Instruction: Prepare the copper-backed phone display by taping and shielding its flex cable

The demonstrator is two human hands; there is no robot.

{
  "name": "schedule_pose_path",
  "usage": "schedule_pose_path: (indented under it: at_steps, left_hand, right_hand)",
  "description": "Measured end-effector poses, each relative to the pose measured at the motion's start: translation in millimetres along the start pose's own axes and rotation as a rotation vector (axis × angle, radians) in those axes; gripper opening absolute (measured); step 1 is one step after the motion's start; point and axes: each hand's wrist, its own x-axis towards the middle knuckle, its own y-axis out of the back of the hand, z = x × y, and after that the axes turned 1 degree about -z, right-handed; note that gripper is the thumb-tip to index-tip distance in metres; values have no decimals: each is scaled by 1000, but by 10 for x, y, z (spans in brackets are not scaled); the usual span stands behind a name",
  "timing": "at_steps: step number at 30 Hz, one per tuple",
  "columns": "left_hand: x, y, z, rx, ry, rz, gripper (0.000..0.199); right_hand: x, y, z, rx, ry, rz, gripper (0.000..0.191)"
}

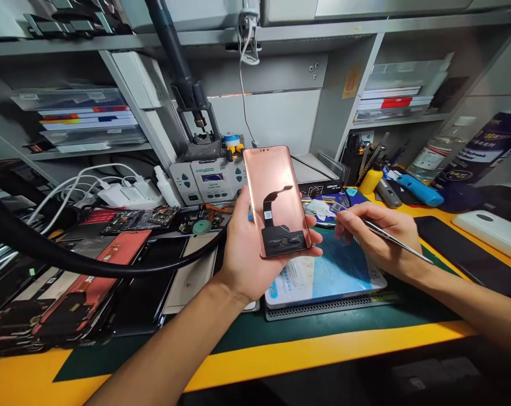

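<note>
The left hand (247, 256) holds a coppery panel (287, 211), long axis nearly 12-to-6, dark patch (283, 239) toward 6 o'clock. The right hand (382, 234) grips a slim metal tool (401, 243) along 10-to-4.

Part of the left hand's (244, 265) fingers is hidden behind the copper-backed phone display panel (278, 186), whose front faces away, out of sight. The right hand (382, 234) covers one end of a slim metal tool (401, 243), and its fingertips look blurred. The bottom edge cuts off the left forearm (166, 355); the right edge crops the right forearm (462, 301) and a spray can (483, 144). Fine print on the blue-and-white box (323, 270) is too small to read.
</note>
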Motion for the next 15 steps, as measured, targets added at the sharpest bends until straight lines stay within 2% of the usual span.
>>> schedule_pose_path:
  at_steps: [3, 9, 15]
  left_hand:
    - [6, 3, 2, 3, -14, 19, 66]
    - [7, -40, -25, 12, -27, 95, 65]
    - [15, -51, -45, 28, -60, 152, 67]
  right_hand:
    - [-7, 11, 49, -48, 35, -36, 10]
    - [-16, 1, 67, -56, 51, -34, 8]
    - [-78, -16, -82, 166, 100, 62, 15]
